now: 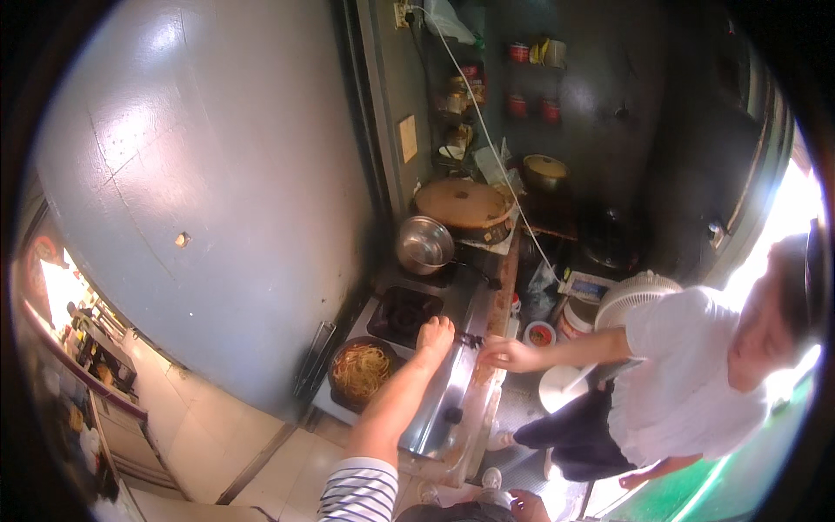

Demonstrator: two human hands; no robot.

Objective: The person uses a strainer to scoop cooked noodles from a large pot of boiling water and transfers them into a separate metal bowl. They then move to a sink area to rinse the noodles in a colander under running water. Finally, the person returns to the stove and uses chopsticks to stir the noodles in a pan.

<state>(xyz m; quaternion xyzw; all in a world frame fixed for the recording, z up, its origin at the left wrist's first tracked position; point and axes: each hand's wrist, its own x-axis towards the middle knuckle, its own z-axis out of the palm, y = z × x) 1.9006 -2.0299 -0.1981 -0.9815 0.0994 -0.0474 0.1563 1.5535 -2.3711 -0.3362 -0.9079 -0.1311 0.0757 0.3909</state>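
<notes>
My left arm, in a striped sleeve, reaches over the stove (357, 329) from the lower edge. My left hand (437, 334) is closed near the stove's front edge. A dark piece (470, 340) shows just past its fingers; I cannot tell whether it is a handle or a knob. Below and left of that hand, a dark pan (342, 398) of noodles (364, 372) sits on the near burner, partly behind my forearm. My right hand (526, 505) shows low at the bottom edge beside my lap, its fingers hardly visible. A co-worker's hand (511, 355) reaches to the dark piece from the right.
A bare burner (404, 315) lies behind the noodle pan, then a steel saucepan (424, 245) and a large round lidded cooker (463, 204). The co-worker in a white shirt (687, 374) stands at right, near a fan (639, 296) and a white bucket (561, 389). A grey wall panel (209, 191) borders the stove.
</notes>
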